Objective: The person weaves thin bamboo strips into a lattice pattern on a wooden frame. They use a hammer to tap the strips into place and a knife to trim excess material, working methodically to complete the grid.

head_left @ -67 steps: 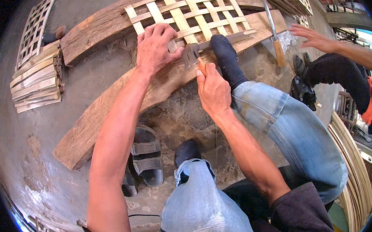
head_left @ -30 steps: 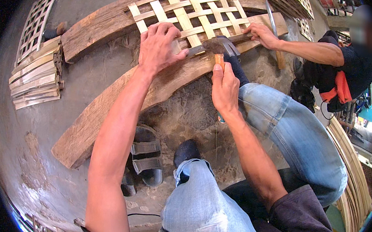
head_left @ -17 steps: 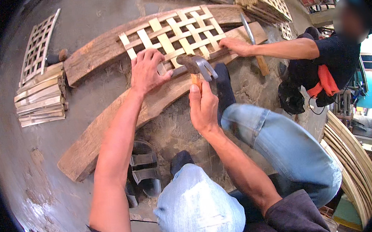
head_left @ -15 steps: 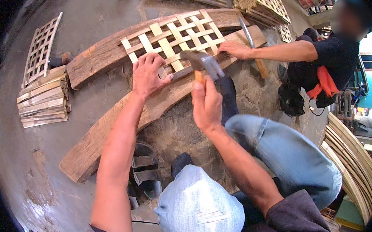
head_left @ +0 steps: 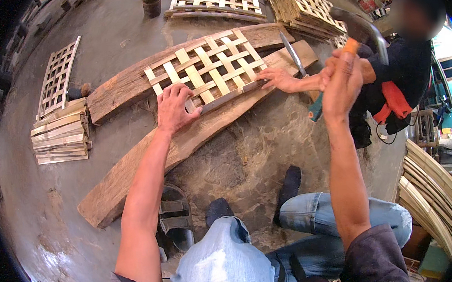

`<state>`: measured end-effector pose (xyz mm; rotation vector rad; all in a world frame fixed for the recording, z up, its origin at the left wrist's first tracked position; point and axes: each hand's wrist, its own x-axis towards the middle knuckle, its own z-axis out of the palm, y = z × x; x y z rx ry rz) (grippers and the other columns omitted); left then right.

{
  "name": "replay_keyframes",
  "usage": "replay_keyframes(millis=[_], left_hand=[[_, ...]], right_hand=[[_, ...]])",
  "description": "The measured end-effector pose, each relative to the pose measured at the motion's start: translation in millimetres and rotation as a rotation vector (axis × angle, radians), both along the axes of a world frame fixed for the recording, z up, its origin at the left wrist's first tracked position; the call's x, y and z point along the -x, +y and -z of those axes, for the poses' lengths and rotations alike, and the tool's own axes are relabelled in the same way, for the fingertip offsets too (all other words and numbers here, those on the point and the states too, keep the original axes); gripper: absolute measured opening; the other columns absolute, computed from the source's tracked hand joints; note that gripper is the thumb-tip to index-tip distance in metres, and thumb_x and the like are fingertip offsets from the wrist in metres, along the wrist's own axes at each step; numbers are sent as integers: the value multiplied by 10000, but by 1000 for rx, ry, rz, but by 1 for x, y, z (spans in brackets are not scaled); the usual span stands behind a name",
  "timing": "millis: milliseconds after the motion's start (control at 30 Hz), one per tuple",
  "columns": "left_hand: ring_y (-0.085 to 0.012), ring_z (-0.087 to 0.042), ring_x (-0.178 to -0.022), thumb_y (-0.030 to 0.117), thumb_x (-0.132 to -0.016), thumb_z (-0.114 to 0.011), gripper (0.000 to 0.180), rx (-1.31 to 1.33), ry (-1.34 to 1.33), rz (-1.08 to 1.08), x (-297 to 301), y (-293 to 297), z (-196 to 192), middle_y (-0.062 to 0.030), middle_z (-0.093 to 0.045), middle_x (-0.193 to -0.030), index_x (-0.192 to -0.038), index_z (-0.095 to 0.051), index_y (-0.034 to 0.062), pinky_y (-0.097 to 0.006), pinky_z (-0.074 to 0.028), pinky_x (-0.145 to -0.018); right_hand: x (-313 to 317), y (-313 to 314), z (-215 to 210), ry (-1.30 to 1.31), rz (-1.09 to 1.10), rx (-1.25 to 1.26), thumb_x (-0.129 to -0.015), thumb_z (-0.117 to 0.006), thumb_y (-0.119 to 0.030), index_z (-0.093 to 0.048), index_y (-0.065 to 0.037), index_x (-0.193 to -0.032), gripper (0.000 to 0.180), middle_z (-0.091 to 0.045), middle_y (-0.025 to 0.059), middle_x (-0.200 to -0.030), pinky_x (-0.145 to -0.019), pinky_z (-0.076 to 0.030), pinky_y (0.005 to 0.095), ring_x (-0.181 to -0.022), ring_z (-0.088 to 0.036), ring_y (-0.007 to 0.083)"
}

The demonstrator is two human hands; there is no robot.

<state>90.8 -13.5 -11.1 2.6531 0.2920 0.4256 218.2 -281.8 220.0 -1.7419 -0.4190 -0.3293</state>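
A woven lattice panel of pale strips [head_left: 193, 72] lies across two heavy wooden beams, a near one [head_left: 134, 171] and a far one [head_left: 114, 83]. My left hand [head_left: 173, 109] grips the panel's near left corner, thumb along the darker edge strip. My right hand [head_left: 342, 91] is closed round the orange and teal handle of a hammer [head_left: 352, 45], raised at the right; its head is smeared by motion. A co-worker's hand [head_left: 280, 79] rests on the panel's near right corner. Beside that hand, a long knife [head_left: 293, 53] lies on the near beam, its handle partly hidden.
A co-worker in dark clothes [head_left: 409, 65] crouches at the right, close to the hammer. Stacked lattice panels [head_left: 308, 9] stand at the far right, more [head_left: 216, 0] at the back. Cut strips [head_left: 60, 134] are piled left. A sandal [head_left: 176, 210] lies near my foot.
My right hand has swung the hammer up and right, away from the panel's near edge. My left hand keeps its grip on the corner. My right knee has shifted lower in view.
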Motion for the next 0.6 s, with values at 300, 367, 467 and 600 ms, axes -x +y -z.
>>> replay_keyframes(millis=[300, 367, 467, 600], left_hand=[[-249, -483, -1217, 370, -692, -836, 489, -23, -25, 6, -2, 0, -2, 3, -550, -1228, -1086, -617, 181, -452, -375, -1050], [-248, -485, -1214, 370, -691, -837, 491, -28, -14, 8, -2, 0, -1, 3, -552, -1226, -1088, -618, 181, -451, -375, -1049], [-244, -484, -1216, 371, -689, -835, 492, -19, 5, 5, -1, 1, -3, 4, -552, -1229, -1088, -619, 180, -450, -373, -1049], [-245, -483, -1223, 373, -687, -832, 494, 2, 16, 6, -4, -1, -3, 4, -553, -1230, -1089, -619, 178, -449, -368, -1052]], right_hand=[[23, -32, 27, 144, 19, -18, -1088, -417, -329, -525, -28, -1091, 319, -461, -27, -722, -460, -335, 212, -556, -410, 49], [32, -34, 45, 181, 23, 29, -1086, -427, -310, -527, -31, -1099, 296, -471, -33, -727, -464, -342, 210, -557, -413, 45], [51, -33, 85, 233, -13, 19, -1075, -456, -294, -535, -34, -1106, 273, -480, -40, -731, -479, -350, 205, -562, -417, 37], [78, -39, 125, 360, -47, 7, -1064, -478, -299, -553, -27, -1102, 284, -480, -41, -713, -498, -362, 216, -570, -426, 38]])
